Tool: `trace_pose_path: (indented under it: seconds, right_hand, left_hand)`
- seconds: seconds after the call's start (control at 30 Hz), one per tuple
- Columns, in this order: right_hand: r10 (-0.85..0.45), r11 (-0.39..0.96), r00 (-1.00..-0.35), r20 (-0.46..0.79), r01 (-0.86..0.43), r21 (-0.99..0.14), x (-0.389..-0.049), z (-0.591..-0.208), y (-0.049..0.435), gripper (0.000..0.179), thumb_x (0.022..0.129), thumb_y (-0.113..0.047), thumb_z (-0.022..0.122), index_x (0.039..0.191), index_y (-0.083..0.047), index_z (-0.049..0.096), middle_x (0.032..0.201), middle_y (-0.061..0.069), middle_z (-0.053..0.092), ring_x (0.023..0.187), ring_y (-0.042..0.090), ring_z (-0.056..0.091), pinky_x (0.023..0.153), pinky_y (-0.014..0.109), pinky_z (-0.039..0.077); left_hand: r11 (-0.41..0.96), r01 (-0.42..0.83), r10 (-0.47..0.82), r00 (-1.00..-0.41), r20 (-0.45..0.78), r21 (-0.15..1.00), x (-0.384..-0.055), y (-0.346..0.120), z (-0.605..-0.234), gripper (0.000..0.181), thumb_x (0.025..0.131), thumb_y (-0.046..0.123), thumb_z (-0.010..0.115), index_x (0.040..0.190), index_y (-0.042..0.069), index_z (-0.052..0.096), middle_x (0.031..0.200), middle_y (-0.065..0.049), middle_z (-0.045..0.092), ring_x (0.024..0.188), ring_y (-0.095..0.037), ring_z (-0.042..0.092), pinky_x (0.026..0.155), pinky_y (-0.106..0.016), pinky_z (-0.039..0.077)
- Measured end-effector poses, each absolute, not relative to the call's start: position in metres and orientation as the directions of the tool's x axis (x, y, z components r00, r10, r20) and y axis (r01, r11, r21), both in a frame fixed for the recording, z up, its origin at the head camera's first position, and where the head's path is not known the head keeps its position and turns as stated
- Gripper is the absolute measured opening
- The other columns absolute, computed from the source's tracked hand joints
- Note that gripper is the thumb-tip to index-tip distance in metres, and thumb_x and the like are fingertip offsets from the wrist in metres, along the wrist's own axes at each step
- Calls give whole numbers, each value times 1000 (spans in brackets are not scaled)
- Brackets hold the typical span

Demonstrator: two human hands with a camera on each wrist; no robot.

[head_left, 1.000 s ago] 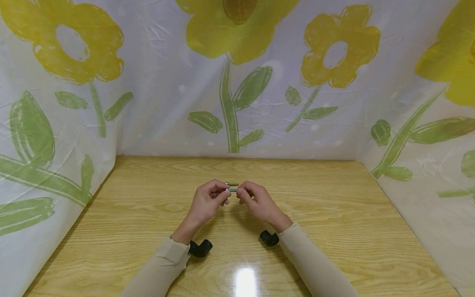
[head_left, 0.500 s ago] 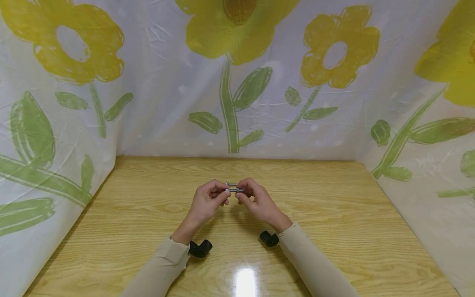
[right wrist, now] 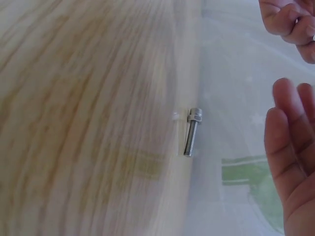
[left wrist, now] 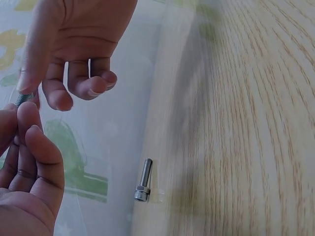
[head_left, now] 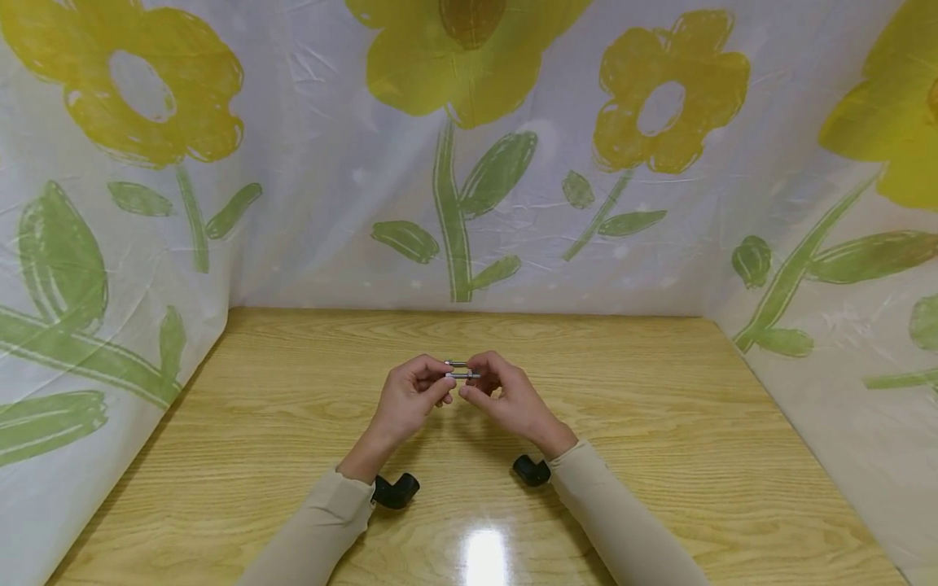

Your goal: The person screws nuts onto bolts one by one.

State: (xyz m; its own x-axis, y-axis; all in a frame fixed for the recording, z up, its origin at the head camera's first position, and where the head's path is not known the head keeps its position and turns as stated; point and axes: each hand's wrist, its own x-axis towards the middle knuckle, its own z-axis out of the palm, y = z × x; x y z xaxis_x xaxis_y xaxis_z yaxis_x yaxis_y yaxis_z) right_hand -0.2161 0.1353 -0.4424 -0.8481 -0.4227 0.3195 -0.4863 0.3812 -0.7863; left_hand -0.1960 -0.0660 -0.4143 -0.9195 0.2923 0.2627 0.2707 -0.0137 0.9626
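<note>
My left hand (head_left: pixel 405 401) pinches a silver bolt (head_left: pixel 459 375) at its head end, above the table. A nut (head_left: pixel 471 375) sits on the bolt's shank toward the right end. Around that end is my right hand (head_left: pixel 515 397), index finger behind the bolt and thumb lowered away from it in the head view. In the left wrist view, a short piece of green-tinted thread shows between the two hands. A second bolt (left wrist: pixel 145 179) with a nut near its head lies on the table beyond the hands; the right wrist view shows this bolt (right wrist: pixel 192 132) too.
The wooden table (head_left: pixel 293 391) is bordered by a white flower-printed cloth (head_left: pixel 315 244) at the back and sides. Black angled pieces (head_left: pixel 396 491) stick out beside both wrists. A bright reflection shows at the table's front.
My right thumb has moved down and away from the bolt, opening the pinch, so the nut and bolt end show. The left hand and the bolt on the table stay put.
</note>
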Motion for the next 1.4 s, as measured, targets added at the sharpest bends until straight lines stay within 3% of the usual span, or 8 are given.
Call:
trace_pose_path:
  seconds: [0.07, 0.27, 0.5, 0.8, 0.93, 1.07, 1.23, 1.4]
  right_hand:
    - [-426, 364, -837, 343, -505, -782, -216, -443, 135, 29, 94, -21, 64, 119, -12, 52, 97, -1, 62, 77, 12, 61, 64, 39, 50]
    - [-432, 327, -819, 378, -532, -781, -216, -442, 135, 15, 98, -20, 56, 111, -11, 55, 91, 11, 64, 74, 13, 62, 65, 39, 52]
    - [-429, 371, -838, 337, -503, -780, -216, -442, 136, 27, 102, -31, 46, 97, -10, 62, 89, 14, 62, 74, 15, 60, 63, 33, 49]
    - [-430, 345, -834, 344, -505, -791, -215, -443, 136, 31, 96, -23, 61, 119, -5, 52, 98, 2, 62, 79, 13, 62, 67, 40, 51]
    - [-436, 315, -820, 372, -526, -790, -215, -443, 135, 24, 97, -15, 59, 116, -4, 52, 95, 6, 62, 77, 14, 63, 68, 38, 53]
    - [-429, 322, -829, 359, -511, -797, -215, -442, 135, 14, 99, -19, 55, 107, -7, 58, 90, 11, 63, 74, 19, 63, 64, 38, 52]
    - [-429, 344, -839, 336, -495, -798, -215, -442, 135, 25, 102, -27, 48, 94, -9, 63, 87, 14, 62, 74, 21, 60, 61, 39, 47]
    - [-416, 367, -847, 331, -489, -791, -215, -441, 135, 16, 99, -28, 55, 105, -14, 60, 90, 7, 63, 74, 18, 60, 62, 37, 48]
  left_hand:
    - [-13, 271, 291, -920, 263, 963, -196, -66, -414, 14, 91, -4, 60, 104, -11, 62, 95, -30, 63, 73, -41, 63, 67, -46, 55]
    - [-8, 272, 283, -922, 263, 962, -197, -66, -414, 14, 91, -4, 61, 103, -10, 63, 93, -26, 64, 68, -26, 64, 65, -40, 55]
    - [-15, 261, 294, -921, 254, 965, -196, -66, -415, 13, 92, -3, 60, 103, -9, 62, 91, -21, 67, 71, -45, 63, 64, -48, 54]
    - [-12, 258, 292, -923, 250, 966, -197, -67, -415, 14, 92, -4, 60, 103, -11, 61, 93, -30, 65, 67, -29, 66, 63, -47, 54]
    - [-8, 258, 290, -924, 249, 966, -197, -67, -415, 14, 92, -3, 60, 103, -10, 62, 92, -27, 66, 68, -34, 65, 64, -48, 54]
    - [-12, 256, 293, -923, 248, 967, -196, -66, -415, 15, 91, -4, 61, 104, -10, 62, 91, -22, 67, 69, -38, 64, 63, -44, 55]
    - [-6, 258, 299, -921, 248, 966, -196, -66, -414, 16, 91, -3, 61, 105, -10, 62, 92, -19, 68, 70, -38, 65, 64, -44, 55]
    - [-19, 259, 299, -920, 253, 966, -196, -66, -414, 14, 91, -4, 60, 103, -11, 62, 91, -25, 67, 72, -46, 62, 64, -50, 53]
